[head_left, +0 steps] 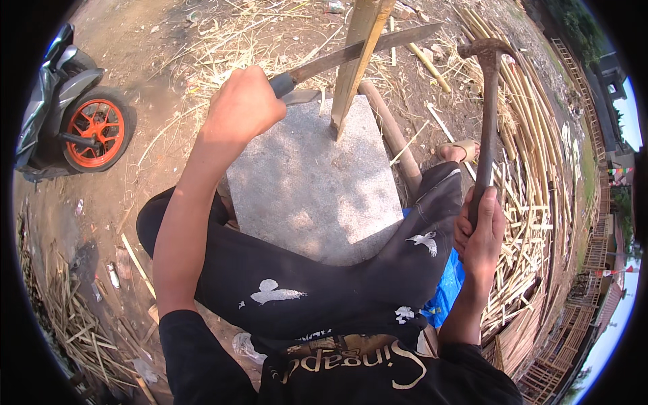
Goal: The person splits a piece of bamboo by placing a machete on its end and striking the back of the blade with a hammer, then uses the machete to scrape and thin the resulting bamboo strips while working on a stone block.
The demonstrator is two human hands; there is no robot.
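Observation:
My left hand is closed round the dark handle of a machete, whose long blade points to the right. The blade crosses the upper part of an upright wooden stick; how deep it sits in the wood, I cannot tell. That stick stands on the far part of a grey stone slab before my lap. At the right, my right hand grips the lower handle of a claw hammer. The hammer is held upright, its rusty head on top, apart from the machete.
Split bamboo strips lie in heaps at the right, with more scraps at the left. A round wooden pole rests along the slab's right side. A motorbike wheel with an orange rim stands far left. Blue plastic shows beside my leg.

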